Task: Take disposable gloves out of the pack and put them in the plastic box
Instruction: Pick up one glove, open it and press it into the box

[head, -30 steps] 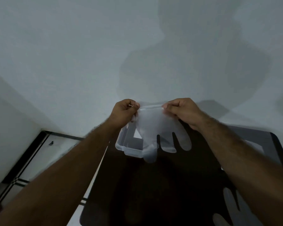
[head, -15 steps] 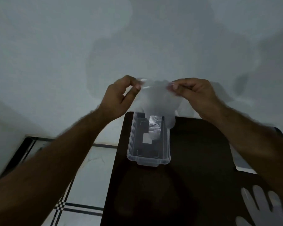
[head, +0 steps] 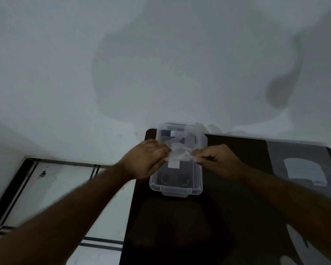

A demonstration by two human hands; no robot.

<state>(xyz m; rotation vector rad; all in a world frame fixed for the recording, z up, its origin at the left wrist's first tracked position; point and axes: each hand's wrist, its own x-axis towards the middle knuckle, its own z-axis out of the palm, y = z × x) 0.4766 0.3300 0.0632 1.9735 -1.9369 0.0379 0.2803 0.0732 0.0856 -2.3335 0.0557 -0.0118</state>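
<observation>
A clear plastic box (head: 175, 189) stands open on the dark table (head: 227, 217), against the wall. Both hands hover over its middle. My left hand (head: 148, 159) and my right hand (head: 216, 159) each pinch an end of one thin translucent disposable glove (head: 179, 153), crumpled between them just above the box's opening. The glove's far part hangs into the box. A flat pack of gloves (head: 304, 172) lies on the table at the right. Another loose glove (head: 302, 251) shows at the bottom right corner, partly hidden by my right forearm.
The table's left edge (head: 131, 217) drops to a white tiled floor (head: 61, 192) with dark lines. A pale wall (head: 161, 64) rises directly behind the box and table.
Both hands have come down from in front of the wall to just over the box. The glove, earlier spread out between them, is now bunched up and lowered into the box.
</observation>
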